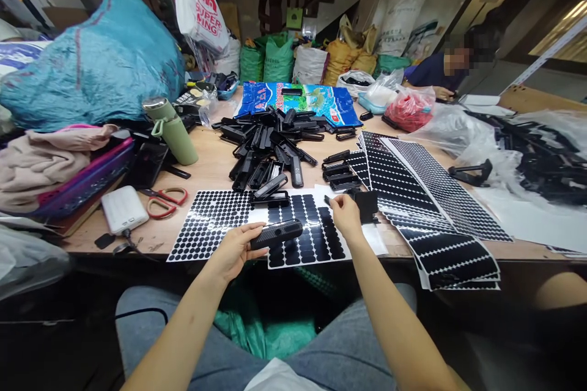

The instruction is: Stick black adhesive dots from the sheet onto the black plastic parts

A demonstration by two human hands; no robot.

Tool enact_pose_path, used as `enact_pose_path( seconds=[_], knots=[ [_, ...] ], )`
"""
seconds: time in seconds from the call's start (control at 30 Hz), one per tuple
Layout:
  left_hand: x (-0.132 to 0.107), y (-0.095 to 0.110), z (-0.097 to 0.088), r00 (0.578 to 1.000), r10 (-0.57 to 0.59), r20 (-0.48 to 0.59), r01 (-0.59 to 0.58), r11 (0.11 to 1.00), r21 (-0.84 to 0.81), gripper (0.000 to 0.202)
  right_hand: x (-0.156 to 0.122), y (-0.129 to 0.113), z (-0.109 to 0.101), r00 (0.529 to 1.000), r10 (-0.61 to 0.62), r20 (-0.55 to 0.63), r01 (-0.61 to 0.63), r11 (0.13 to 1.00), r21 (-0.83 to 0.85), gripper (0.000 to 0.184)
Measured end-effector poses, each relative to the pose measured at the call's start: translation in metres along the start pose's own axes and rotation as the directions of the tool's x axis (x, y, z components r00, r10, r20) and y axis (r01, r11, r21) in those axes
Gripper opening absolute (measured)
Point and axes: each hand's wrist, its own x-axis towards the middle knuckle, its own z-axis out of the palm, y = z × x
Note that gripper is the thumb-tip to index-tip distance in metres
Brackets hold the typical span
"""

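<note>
My left hand (pixel 236 250) is closed around one end of a long black plastic casing (pixel 279 232), held over the sheets at the table's front edge. The fingers of my right hand (pixel 345 215) pinch a small black piece, probably a sticker (pixel 327 200); its exact shape is too small to tell. Under the casing lies a white sheet of black oblong stickers (pixel 293 253), with some places bare. To its left is a sheet of round black dot stickers (pixel 206 220). Beyond the hands, a heap of similar black casings (pixel 270 143) covers the table's middle.
On the right, more sticker sheets (pixel 413 189) overhang the front edge. Red-handled scissors (pixel 167 201), a white power bank (pixel 123 209) and a green bottle (pixel 177 137) stand or lie at left. Across the table to the right sits another person (pixel 440 76). Filled sacks (pixel 279 60) line the back.
</note>
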Motion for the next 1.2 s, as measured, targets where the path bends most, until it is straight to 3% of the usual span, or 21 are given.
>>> enact_pose_path(
  seconds=[0.1, 0.17, 0.27, 0.33, 0.5, 0.7, 1.2],
  knots=[
    [0.0, -0.001, 0.002, 1.0, 0.005, 0.011, -0.005, 1.0, 0.005, 0.022, -0.012, -0.012, -0.007, 0.998, -0.002, 0.065, -0.017, 0.957, 0.291, 0.014],
    [0.0, -0.003, 0.006, 0.999, 0.017, 0.034, -0.017, 1.0, 0.007, 0.023, -0.027, -0.025, -0.01, 0.977, -0.021, 0.214, -0.088, 0.869, 0.488, 0.02],
    [-0.001, -0.004, 0.012, 0.998, 0.025, 0.06, -0.026, 1.0, 0.01, 0.022, -0.056, -0.046, -0.012, 0.868, -0.113, 0.483, -0.193, 0.819, 0.54, 0.027],
    [-0.001, -0.004, 0.015, 0.997, 0.025, 0.074, -0.026, 1.0, 0.012, 0.021, -0.07, -0.054, -0.013, 0.814, -0.156, 0.559, -0.185, 0.843, 0.506, 0.026],
    [-0.006, -0.002, 0.012, 0.995, 0.049, 0.09, -0.051, 0.999, 0.018, 0.02, -0.071, -0.052, -0.02, 0.855, -0.165, 0.492, -0.111, 0.868, 0.483, 0.024],
    [-0.012, -0.002, 0.008, 0.991, 0.08, 0.109, -0.086, 0.995, 0.052, 0.022, -0.072, -0.051, -0.027, 0.835, -0.182, 0.518, -0.08, 0.893, 0.443, 0.023],
    [-0.018, -0.005, 0.009, 0.98, 0.12, 0.161, -0.135, 0.987, 0.091, 0.027, -0.081, -0.051, -0.027, 0.867, -0.179, 0.466, 0.007, 0.938, 0.347, 0.021]
  ],
)
